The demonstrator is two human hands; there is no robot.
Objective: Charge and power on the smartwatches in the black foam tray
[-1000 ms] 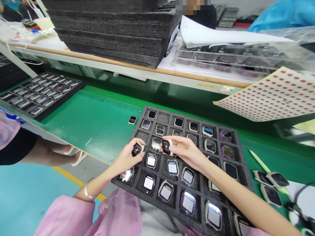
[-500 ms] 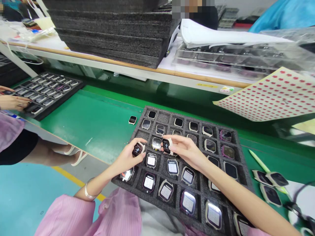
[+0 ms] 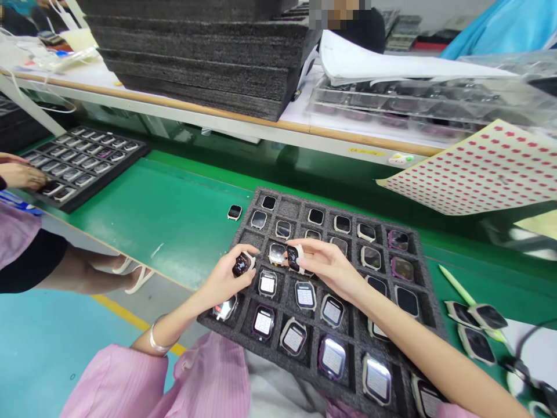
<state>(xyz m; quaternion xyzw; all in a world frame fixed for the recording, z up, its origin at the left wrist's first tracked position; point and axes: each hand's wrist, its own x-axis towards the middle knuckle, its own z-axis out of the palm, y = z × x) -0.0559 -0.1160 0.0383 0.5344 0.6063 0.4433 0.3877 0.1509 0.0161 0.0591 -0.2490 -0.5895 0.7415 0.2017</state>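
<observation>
Between its thumb and fingers my left hand (image 3: 228, 276) grips a smartwatch body (image 3: 242, 265), its dark screen facing up with a small lit image. My right hand (image 3: 324, 261) pinches a second smartwatch body (image 3: 295, 258) on edge, pale case and dark lit screen showing. Both hands hover over a dark foam tray (image 3: 243, 325) with square pockets. Several strapless watches lie in it; a watch with a white lit screen (image 3: 267, 283) sits just below the hands. Part of the tray is hidden under my right forearm.
One watch (image 3: 235, 212) lies on the green bench (image 3: 174, 203) left of the tray. Several watches (image 3: 477, 343) and a green pen (image 3: 455, 283) are on the right. Stacked foam trays (image 3: 209, 64) stand on the shelf. A co-worker's hand (image 3: 21, 174) rests over another filled tray (image 3: 82, 165).
My hands keep both watches in nearly the same place; the left one has tilted slightly. At the far left, the co-worker's hand has drawn back a little to the left.
</observation>
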